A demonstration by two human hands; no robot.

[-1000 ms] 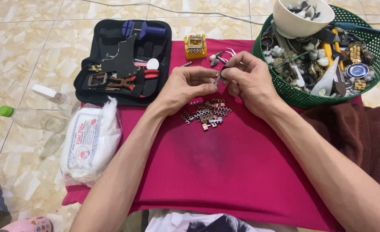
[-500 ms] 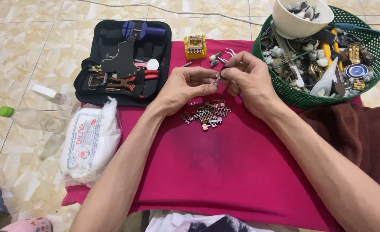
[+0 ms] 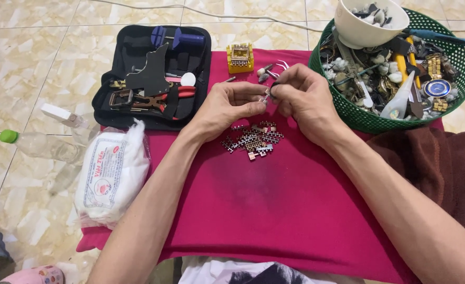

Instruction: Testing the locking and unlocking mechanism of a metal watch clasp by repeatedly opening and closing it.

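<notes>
Head view: marbled beige tile floor (image 3: 43,58), with a magenta cloth (image 3: 274,210) spread across the middle and lower frame as the work surface. At centre, just above the middle, left hand (image 3: 227,108) and right hand (image 3: 301,97) brought together fingertip to fingertip, both pinched on one tiny metal link piece (image 3: 267,95) held between them, too small to make out in detail. Directly below the hands, on the cloth, one loose heap of watch-band links (image 3: 252,141), dark and rose-gold, well over a dozen, exact count not readable. Judging by the grip, a fiddly step of fitting or freeing a pin in that single link; next move likely calls for a steady pinch and fine alignment, perhaps a tool. Upper left of centre, one open black tool case (image 3: 153,73) with red-handled pliers and a blue tool inside. Top centre, one small yellow block holder (image 3: 240,57). Upper right, one green mesh basket (image 3: 395,118) crammed with watch parts, one white bowl (image 3: 372,23) sitting in it. Left, one white cotton pack (image 3: 111,173), two clear plastic bottles (image 3: 43,147). Right edge, one brown towel (image 3: 432,168).
</notes>
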